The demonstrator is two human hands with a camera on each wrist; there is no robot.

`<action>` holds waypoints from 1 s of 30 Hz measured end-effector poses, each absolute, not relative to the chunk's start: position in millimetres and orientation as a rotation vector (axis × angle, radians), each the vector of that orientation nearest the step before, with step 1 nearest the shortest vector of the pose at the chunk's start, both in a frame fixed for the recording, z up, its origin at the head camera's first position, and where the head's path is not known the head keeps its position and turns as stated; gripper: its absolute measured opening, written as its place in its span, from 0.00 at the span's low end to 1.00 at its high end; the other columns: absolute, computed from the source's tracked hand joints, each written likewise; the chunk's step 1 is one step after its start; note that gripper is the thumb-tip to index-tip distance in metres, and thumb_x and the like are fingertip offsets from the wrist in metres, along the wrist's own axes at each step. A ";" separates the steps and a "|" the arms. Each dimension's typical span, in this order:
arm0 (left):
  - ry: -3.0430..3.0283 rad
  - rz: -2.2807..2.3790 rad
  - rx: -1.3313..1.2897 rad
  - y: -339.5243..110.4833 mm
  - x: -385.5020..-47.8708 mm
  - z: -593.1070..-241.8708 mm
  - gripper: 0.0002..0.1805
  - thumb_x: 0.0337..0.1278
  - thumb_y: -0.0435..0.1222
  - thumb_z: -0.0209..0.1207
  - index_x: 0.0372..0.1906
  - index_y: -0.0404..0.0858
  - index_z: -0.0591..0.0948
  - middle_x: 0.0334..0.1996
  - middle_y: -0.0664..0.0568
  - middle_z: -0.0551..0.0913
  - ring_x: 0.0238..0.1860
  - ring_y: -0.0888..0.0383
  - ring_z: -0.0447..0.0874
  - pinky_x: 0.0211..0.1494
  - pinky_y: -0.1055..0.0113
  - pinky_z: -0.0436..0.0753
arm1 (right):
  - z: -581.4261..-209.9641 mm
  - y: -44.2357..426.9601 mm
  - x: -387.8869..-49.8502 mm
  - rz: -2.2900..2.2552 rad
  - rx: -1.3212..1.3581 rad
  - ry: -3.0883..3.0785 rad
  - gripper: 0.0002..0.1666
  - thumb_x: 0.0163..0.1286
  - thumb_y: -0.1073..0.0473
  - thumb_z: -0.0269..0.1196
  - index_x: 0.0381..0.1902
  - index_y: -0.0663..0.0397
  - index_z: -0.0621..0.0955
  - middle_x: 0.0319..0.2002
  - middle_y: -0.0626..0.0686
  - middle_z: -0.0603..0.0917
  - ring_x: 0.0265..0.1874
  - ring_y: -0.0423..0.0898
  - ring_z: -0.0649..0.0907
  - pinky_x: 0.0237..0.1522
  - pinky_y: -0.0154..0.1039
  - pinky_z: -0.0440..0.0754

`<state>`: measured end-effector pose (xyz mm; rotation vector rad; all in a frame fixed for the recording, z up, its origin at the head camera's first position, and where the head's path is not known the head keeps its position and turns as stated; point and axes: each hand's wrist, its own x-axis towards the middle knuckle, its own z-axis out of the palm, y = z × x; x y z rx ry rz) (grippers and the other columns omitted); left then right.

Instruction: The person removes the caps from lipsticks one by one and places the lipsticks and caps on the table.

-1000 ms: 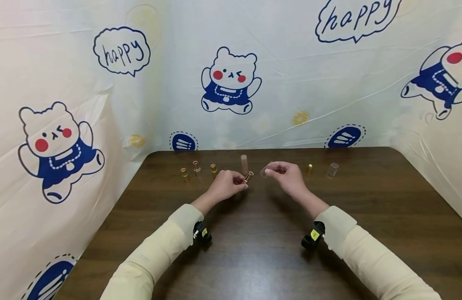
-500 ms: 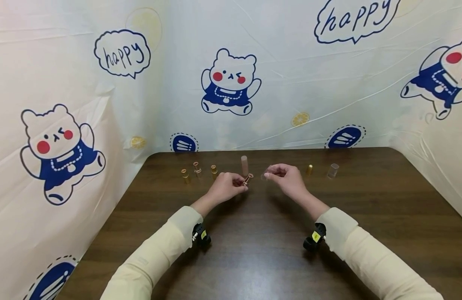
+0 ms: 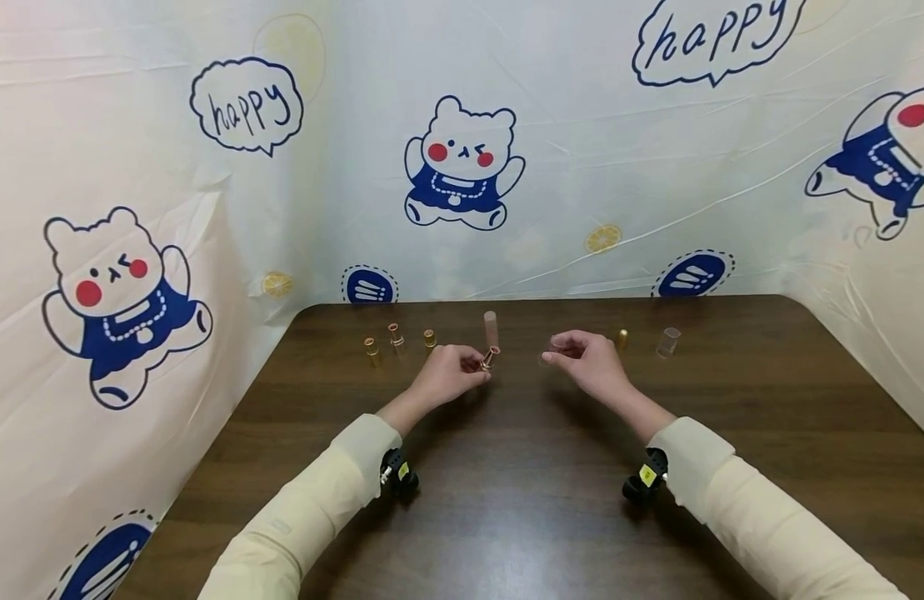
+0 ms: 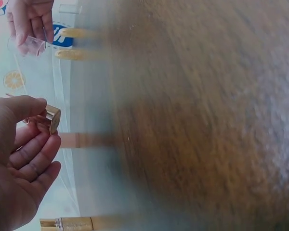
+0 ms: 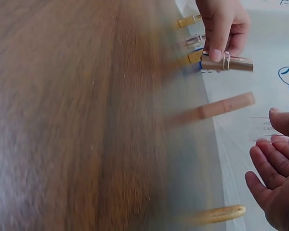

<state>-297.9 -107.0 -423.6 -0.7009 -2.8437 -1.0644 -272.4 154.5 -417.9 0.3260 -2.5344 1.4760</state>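
Observation:
My left hand (image 3: pixel 450 373) pinches a rose-gold lipstick tube (image 3: pixel 490 357) above the table, tilted, between thumb and fingers. The right wrist view shows its shiny metal barrel (image 5: pixel 238 63) side-on. To the right, my right hand (image 3: pixel 592 360) holds a clear cylindrical cap (image 4: pixel 33 46) by thumb and fingertips; faint lettering shows on the cap in the right wrist view. The two hands are apart, cap and tube not touching. Just behind the left hand stands a pinkish tube (image 3: pixel 491 327), upright.
Left of the hands stand several gold and rose-gold lipstick tubes (image 3: pixel 372 352) on the brown wooden table (image 3: pixel 476 500). On the right are a small gold piece (image 3: pixel 622 339) and another clear cap (image 3: pixel 667 342). A printed cloth (image 3: pixel 551 167) hangs behind the table.
My right hand has drawn to the right with the clear cap, widening the gap between the hands. The left hand, still gripping the lipstick tube, has shifted only slightly left.

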 end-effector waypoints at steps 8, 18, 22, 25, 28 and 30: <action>-2.832 -1.067 -0.660 -109.7 -297.8 -423.2 0.08 0.53 0.36 0.69 0.37 0.39 0.86 0.29 0.56 0.84 0.32 0.63 0.81 0.40 0.65 0.80 | -416.3 168.4 -274.0 1.391 0.344 -2.591 0.16 0.62 0.56 0.71 0.43 0.59 0.83 0.39 0.55 0.86 0.37 0.48 0.84 0.39 0.44 0.82; -2.830 -1.131 -0.591 -118.3 -295.3 -420.5 0.09 0.53 0.38 0.70 0.38 0.39 0.86 0.31 0.55 0.85 0.34 0.61 0.83 0.40 0.64 0.81 | -417.9 191.7 -276.3 1.266 0.353 -2.617 0.16 0.61 0.57 0.71 0.43 0.61 0.84 0.38 0.55 0.86 0.35 0.49 0.83 0.37 0.41 0.81; -2.813 -1.144 -0.574 -122.4 -295.3 -420.4 0.09 0.53 0.37 0.70 0.39 0.39 0.86 0.31 0.55 0.85 0.34 0.61 0.83 0.40 0.64 0.82 | -418.7 201.9 -277.0 1.230 0.329 -2.623 0.15 0.61 0.57 0.71 0.42 0.60 0.84 0.37 0.55 0.86 0.34 0.48 0.83 0.35 0.41 0.81; -2.799 -1.159 -0.566 -125.7 -295.3 -420.1 0.09 0.53 0.36 0.70 0.39 0.38 0.86 0.32 0.54 0.85 0.34 0.61 0.83 0.41 0.63 0.82 | -419.1 211.0 -276.5 1.193 0.299 -2.626 0.14 0.62 0.56 0.71 0.41 0.59 0.84 0.37 0.55 0.86 0.34 0.49 0.83 0.35 0.41 0.81; -2.797 -1.158 -0.541 -129.8 -294.7 -419.4 0.10 0.53 0.36 0.70 0.40 0.38 0.86 0.32 0.54 0.85 0.34 0.60 0.83 0.42 0.62 0.82 | -418.9 219.9 -275.8 1.158 0.275 -2.628 0.15 0.63 0.55 0.70 0.41 0.60 0.83 0.37 0.57 0.86 0.35 0.50 0.82 0.35 0.41 0.80; -2.799 -1.145 -0.522 -133.2 -294.6 -419.6 0.10 0.53 0.37 0.70 0.39 0.38 0.86 0.32 0.54 0.85 0.35 0.60 0.83 0.42 0.62 0.82 | -418.2 225.0 -275.6 1.147 0.262 -2.630 0.15 0.64 0.55 0.69 0.42 0.61 0.83 0.38 0.58 0.86 0.36 0.51 0.83 0.36 0.43 0.80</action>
